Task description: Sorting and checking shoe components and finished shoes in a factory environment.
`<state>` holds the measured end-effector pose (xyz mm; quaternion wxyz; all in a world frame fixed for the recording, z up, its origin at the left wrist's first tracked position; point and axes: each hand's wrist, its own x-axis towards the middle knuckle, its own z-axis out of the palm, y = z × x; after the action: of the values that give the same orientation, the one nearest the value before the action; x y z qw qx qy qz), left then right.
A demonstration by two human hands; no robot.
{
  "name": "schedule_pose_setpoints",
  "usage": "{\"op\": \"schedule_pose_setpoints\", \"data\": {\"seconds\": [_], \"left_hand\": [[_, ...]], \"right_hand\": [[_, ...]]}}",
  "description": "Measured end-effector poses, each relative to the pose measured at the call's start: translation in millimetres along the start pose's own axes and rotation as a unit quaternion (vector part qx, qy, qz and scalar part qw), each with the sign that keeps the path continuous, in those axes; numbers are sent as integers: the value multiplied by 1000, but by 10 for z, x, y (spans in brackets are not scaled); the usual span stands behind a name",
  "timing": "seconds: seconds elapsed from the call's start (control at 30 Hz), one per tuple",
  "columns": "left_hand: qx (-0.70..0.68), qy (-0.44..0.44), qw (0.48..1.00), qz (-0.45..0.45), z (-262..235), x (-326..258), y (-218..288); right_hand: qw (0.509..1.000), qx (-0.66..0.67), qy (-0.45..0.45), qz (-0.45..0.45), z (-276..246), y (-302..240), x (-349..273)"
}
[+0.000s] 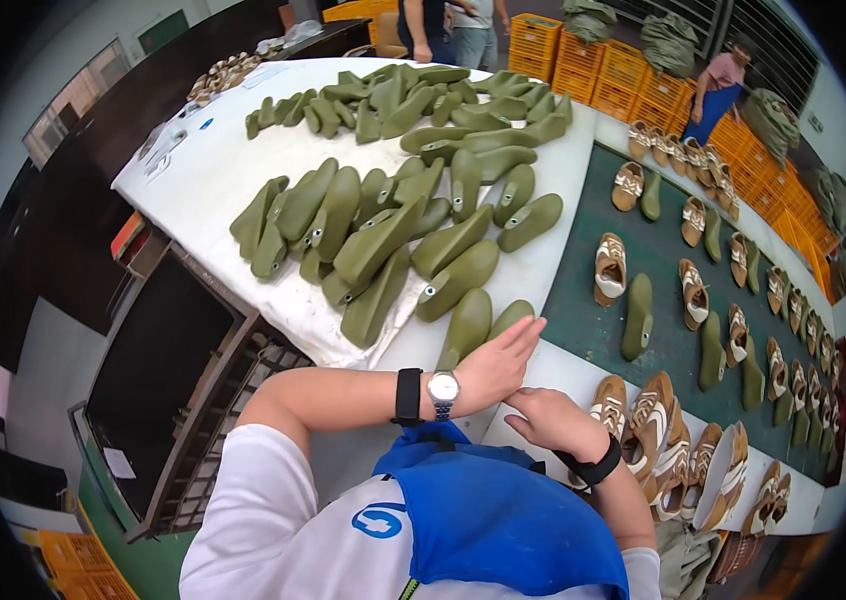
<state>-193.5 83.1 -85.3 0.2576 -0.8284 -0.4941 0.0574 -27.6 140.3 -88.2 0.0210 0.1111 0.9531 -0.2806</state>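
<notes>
Left hand lies open, flat beside olive-green plastic shoe lasts; right hand curls empty; a careless sweep could knock them off the white desk

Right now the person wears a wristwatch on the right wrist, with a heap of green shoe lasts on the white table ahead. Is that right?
Not quite. The wristwatch is on the left wrist, next to a black band, as the head view shows; the right wrist has only a black band. The rest holds: green shoe lasts lie heaped on the white table ahead.
</notes>
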Motion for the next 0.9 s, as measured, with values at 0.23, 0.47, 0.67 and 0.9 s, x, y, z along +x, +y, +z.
{"op": "schedule_pose_setpoints", "data": {"seconds": [0.23,0.47,0.67,0.9], "left_hand": [[90,-32,995,15,-131,-261,-133],[-309,-14,930,-198,681,-631,-173],[-603,-21,737,-303,1344,-719,234],[-892,-70,380,-234,1050,-303,-18]], "right_hand": [[998,-53,-10,-32,258,49,372],[958,-184,128,181,689,327,774],[944,-53,166,279,915,467,764],[906,-16,313,286,1105,707,773]]}}
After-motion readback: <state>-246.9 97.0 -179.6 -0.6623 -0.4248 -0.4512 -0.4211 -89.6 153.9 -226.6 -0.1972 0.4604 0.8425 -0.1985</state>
